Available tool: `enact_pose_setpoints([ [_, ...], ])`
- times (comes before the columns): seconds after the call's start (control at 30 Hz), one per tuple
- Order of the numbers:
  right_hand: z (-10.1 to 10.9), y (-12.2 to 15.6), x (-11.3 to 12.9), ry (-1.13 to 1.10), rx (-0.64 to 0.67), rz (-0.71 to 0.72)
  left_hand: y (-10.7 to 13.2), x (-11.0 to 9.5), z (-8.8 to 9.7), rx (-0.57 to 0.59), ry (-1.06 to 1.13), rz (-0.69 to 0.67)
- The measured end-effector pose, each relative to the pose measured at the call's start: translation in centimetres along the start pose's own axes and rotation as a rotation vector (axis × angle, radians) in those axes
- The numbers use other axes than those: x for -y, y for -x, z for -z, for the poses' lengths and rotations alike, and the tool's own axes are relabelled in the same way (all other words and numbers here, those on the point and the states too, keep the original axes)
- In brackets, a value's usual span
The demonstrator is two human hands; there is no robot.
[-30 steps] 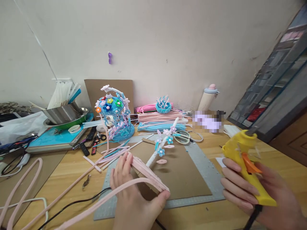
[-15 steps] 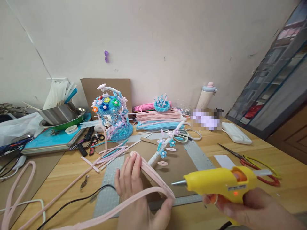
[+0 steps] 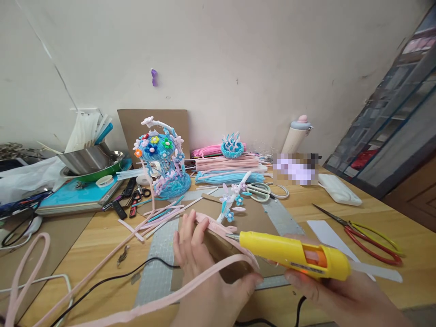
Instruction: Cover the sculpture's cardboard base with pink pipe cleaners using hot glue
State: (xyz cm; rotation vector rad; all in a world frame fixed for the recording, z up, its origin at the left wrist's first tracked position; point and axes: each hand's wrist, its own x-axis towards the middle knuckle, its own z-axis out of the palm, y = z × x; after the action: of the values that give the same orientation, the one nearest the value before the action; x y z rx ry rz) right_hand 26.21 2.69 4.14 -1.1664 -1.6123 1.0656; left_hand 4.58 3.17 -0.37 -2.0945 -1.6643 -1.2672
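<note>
My left hand (image 3: 207,286) is closed around a brown cardboard piece (image 3: 226,259), its edge wrapped in pink chenille stem (image 3: 221,228). A loose length of the stem curves over the back of that hand to the lower left. In my right hand (image 3: 344,295) is a yellow hot glue gun (image 3: 293,252). Its metal nozzle (image 3: 233,236) points left at the pink edge; whether it touches cannot be made out. Just behind stands a white branch (image 3: 235,197) with small blue and pink flowers.
A flower-covered blue jellyfish figure (image 3: 158,154) stands behind on the left. Bundles of chenille stems (image 3: 231,163) lie at the back. Red-and-yellow-handled scissors (image 3: 371,240) are to the right. A black cable (image 3: 112,281) crosses the table, and steel bowls (image 3: 86,159) sit far left.
The glue gun has moved left, its nozzle now at the pink edge. My left hand has shifted slightly right and tilted the cardboard piece, so more brown surface shows.
</note>
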Motion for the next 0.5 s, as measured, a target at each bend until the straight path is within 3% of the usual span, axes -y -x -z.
enact_pose_setpoints([
  [0.1,-0.2,0.2,0.5,0.045,0.031,0.089,0.0,0.0,-0.4,-0.042,0.036,-0.004],
  [0.33,-0.5,0.1,0.4,0.138,0.025,0.382,0.5,-0.1,-0.8,-0.004,0.064,0.044],
  [0.5,-1.1,0.0,-1.5,0.112,0.054,0.418,0.3,-0.8,-1.1,-0.056,0.102,0.077],
])
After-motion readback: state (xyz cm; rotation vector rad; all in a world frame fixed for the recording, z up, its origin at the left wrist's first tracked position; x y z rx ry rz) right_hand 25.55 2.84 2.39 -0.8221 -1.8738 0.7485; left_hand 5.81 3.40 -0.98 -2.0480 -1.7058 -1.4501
